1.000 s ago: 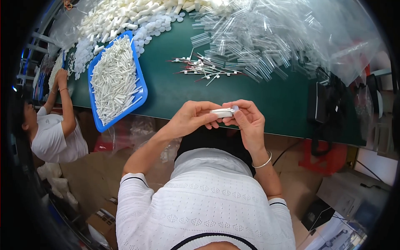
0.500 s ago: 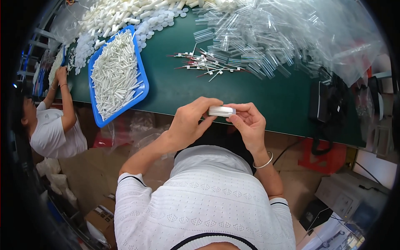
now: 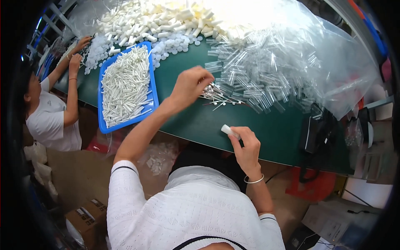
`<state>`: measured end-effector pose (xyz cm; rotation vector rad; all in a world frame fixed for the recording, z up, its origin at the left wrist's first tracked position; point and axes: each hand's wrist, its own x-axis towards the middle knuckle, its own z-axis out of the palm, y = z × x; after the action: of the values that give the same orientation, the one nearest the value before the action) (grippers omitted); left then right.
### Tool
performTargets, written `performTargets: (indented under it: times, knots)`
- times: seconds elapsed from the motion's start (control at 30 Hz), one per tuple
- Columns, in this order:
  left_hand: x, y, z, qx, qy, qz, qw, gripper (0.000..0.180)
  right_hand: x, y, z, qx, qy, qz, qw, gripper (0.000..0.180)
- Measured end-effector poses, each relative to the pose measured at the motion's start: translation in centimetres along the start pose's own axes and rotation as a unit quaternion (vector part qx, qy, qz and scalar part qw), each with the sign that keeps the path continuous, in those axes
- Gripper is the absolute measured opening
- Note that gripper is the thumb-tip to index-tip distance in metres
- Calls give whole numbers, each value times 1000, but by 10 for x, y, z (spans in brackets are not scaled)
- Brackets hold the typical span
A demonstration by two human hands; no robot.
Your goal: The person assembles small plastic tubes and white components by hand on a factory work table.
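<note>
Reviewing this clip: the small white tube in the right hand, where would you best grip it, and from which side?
Grip the white tube around its lower half, coming from below on the person's side, much as the right hand holds it. It is a short cylinder tilted up to the left, so a pinch across its width probably leaves the upper end free.

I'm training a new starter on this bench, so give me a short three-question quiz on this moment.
1. True or false: the right hand holds a small white tube.
2. What is the left hand reaching into?
A. the blue tray
B. the small pile of thin pins on the green table
C. a cardboard box
3. Fill in: the blue tray is full of white ____.

Key: 1 true; 2 B; 3 sticks.
</note>
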<state>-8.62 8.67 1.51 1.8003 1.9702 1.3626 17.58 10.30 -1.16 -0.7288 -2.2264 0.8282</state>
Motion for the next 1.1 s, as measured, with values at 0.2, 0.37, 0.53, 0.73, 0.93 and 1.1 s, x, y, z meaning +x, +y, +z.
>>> performTargets:
  times: [0.2,0.37,0.53,0.73,0.93,1.1]
  knots:
    - [40,-56,36,260,-60,36,963,19,-11,1,6,43,-13,12,999,20]
    - [38,-40,12,298,-20,61,953,23,-7,0,-9,66,-2,21,998,21]
    - [-52,25,-5,-262,-158,-174,936,21,2,10,-23,178,14,54,982,21]
    - [-98,68,11,-338,-285,-236,865,34,-6,3,-19,200,-38,10,979,25]
    - [-110,77,12,-219,-267,-150,926,29,-17,-8,-25,31,-59,-80,995,26]
    - [-117,90,8,-147,-261,-92,950,22,-19,-15,-19,51,-53,-165,984,31]
